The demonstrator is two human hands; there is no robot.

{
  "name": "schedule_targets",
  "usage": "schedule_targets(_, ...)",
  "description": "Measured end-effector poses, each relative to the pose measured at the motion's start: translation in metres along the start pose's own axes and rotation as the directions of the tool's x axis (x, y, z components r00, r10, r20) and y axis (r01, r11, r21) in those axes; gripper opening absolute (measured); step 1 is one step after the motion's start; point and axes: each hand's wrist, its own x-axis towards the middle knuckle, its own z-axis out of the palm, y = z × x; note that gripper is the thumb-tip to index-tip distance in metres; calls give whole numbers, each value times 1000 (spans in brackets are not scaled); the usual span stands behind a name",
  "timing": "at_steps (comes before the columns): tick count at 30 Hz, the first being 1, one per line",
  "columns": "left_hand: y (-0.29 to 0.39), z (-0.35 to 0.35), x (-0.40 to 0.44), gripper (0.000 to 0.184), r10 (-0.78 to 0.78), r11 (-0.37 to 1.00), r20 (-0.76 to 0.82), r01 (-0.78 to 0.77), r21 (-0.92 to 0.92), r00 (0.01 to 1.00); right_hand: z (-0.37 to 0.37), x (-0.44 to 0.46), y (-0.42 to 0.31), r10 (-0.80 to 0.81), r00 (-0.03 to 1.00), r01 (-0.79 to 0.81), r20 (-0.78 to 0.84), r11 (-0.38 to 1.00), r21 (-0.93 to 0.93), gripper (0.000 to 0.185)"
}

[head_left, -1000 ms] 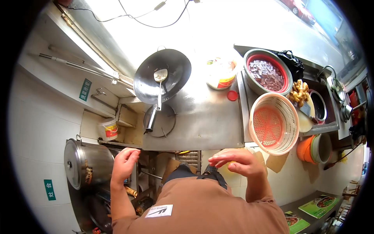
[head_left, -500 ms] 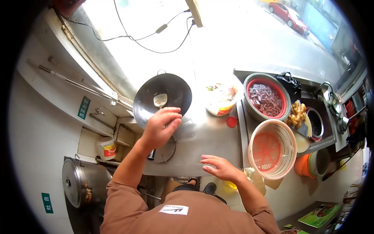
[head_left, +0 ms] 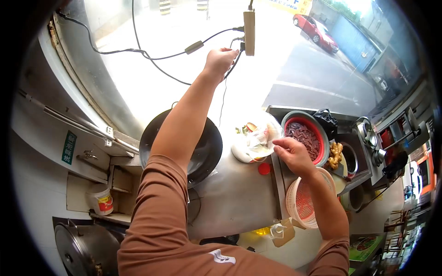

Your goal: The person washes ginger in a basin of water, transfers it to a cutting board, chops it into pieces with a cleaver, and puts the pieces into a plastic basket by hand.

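My left hand [head_left: 222, 63] is raised high over the wok, its fingers closed on a black power plug [head_left: 242, 46] at the side of a hanging power strip [head_left: 249, 33]. Below that arm, the black wok [head_left: 209, 154] is partly covered by my forearm and sleeve. My right hand [head_left: 294, 155] hovers at the right edge of a white plastic tub [head_left: 244, 152] with bags in it. Its fingers are curled together, and I see nothing between them.
A red basin [head_left: 288, 123] of dark cut pieces, a pink basket [head_left: 294, 202] and ginger [head_left: 335, 155] are on the right. A red lid [head_left: 264, 169] lies on the steel counter [head_left: 235, 202]. Cables [head_left: 159, 58] hang across the window. A lidded pot [head_left: 87, 248] stands lower left.
My left hand has moved from above the wok up to the plug at the power strip and closed on it. My right hand has risen towards the white tub, its fingers curling.
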Motion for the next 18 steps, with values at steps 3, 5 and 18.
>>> schedule_targets(3,-5,8,30,21,-100,994,21,101,-31,995,-15,32,-10,-79,996,73,-44,990,-121,26)
schedule_targets(5,-8,9,44,20,-111,989,86,118,-85,990,-21,53,-11,-69,995,60,-77,990,-124,24)
schedule_targets(18,-5,-16,21,12,-215,855,371,357,-375,903,-38,196,-99,-276,913,193,-301,941,-278,84)
